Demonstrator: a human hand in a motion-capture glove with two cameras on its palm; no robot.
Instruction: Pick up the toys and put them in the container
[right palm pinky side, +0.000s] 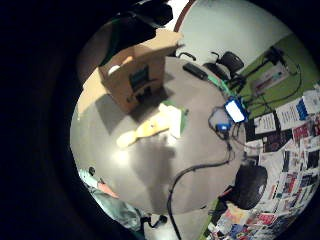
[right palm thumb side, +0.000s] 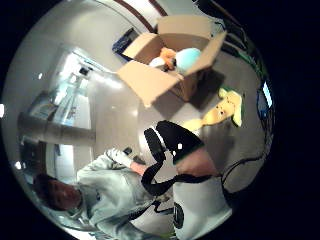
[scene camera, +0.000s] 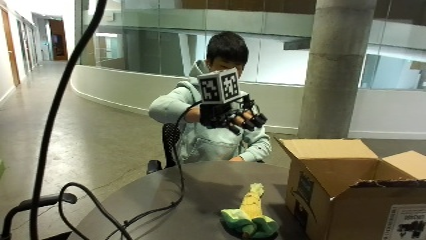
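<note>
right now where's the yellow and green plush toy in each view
Outside view: yellow and green plush toy lies on the table, beside the cardboard box.
Thumb side palm view: toy on the table beside the box.
Little finger side palm view: toy on the table near the box.
Shared landmark: the cardboard box.

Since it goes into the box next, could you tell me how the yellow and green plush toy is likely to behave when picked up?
The plush toy looks soft, so probably light and floppy. Lying flat on the table, it seems unlikely to roll.
</note>
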